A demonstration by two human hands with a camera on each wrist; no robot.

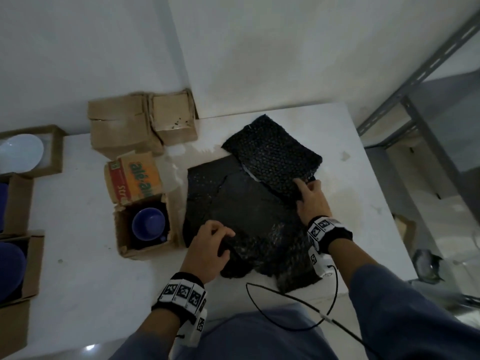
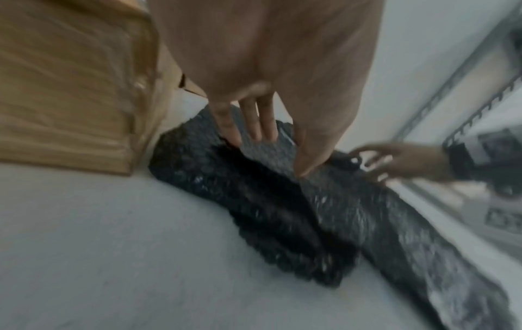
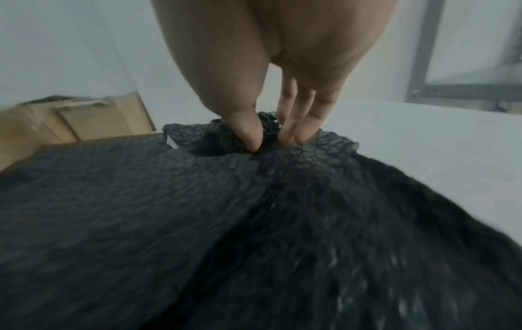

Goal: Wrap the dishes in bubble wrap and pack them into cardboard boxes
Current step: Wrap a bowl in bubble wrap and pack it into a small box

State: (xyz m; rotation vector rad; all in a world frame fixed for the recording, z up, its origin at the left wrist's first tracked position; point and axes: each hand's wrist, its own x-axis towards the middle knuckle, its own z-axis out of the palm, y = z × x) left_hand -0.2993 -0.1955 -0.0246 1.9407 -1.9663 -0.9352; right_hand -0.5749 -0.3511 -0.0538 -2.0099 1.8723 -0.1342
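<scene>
Several black bubble wrap sheets (image 1: 249, 203) lie overlapped on the white table (image 1: 91, 281). My left hand (image 1: 226, 240) grips the near-left edge of the pile, with the thumb and fingers (image 2: 254, 127) closed on a fold of bubble wrap (image 2: 282, 201). My right hand (image 1: 302, 188) pinches the near corner of the top sheet (image 1: 275, 152) at the far right. In the right wrist view the right hand (image 3: 268, 145) bunches the edge of the bubble wrap (image 3: 169, 201) between thumb and fingers. A blue bowl (image 1: 148, 223) sits in an open cardboard box (image 1: 122, 229) left of the wrap. No dish shows on the wrap.
Two shut cardboard boxes (image 1: 117, 126) stand at the back by the wall. At the far left, a box holds a white plate (image 1: 20, 152) and more boxes (image 1: 23, 201) hold blue dishes. A metal shelf frame (image 1: 428, 152) stands right of the table. A black cable (image 1: 285, 297) hangs at the front edge.
</scene>
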